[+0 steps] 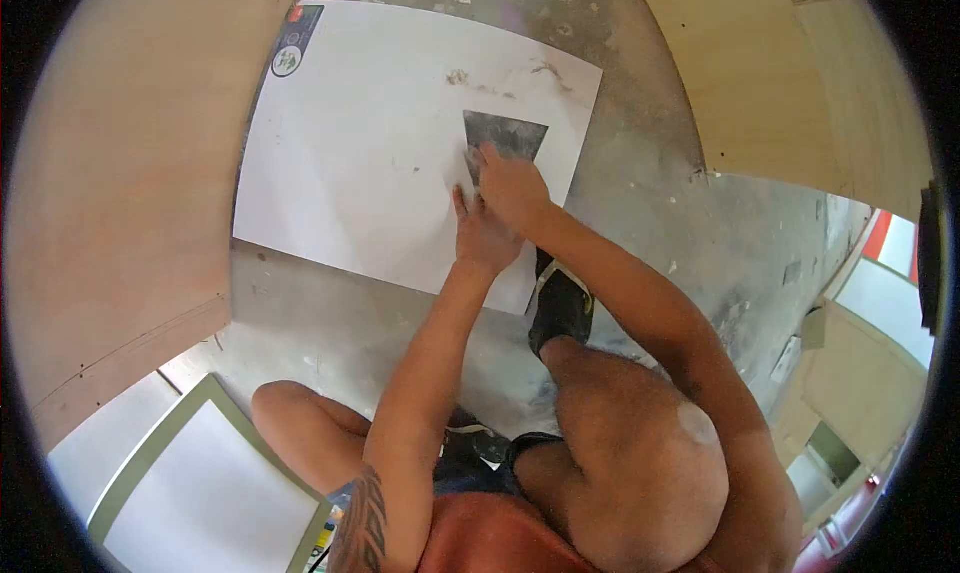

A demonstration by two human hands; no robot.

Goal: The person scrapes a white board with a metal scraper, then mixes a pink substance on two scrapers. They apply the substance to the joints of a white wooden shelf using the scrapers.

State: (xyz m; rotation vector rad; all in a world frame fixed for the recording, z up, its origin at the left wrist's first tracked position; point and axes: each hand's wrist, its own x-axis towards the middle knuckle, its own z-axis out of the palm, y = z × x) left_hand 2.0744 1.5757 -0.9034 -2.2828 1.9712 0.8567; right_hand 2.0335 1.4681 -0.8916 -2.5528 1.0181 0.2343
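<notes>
Two hands meet over a dark, flared piece on a white board

From where I stand, the white board [340, 143] lies flat on the grey, dusty floor [650, 223], and the person is crouched over its near right corner. The dark piece [506, 133] lies on the right-hand part of the board, its broad edge facing away from the person and its narrow part running back under the fingers. It looks like a scraper blade, though I can't make out a handle.

The right hand [515, 193] is on that narrow part, fingers bent over it and a little blurred; whether they pinch it or only press on it, I cannot tell. The left hand [488, 241] is just below, partly covered by the right, with its visible fingers spread apart against the board.

Brownish smudges [525, 85] mark the board beyond the dark piece, and a printed label [290, 45] sits in the far left corner. A black shoe [562, 308] is planted beside the board's near right corner. Wooden panels [130, 173] rise on both sides, and a green-framed panel [200, 483] leans at the lower left.
</notes>
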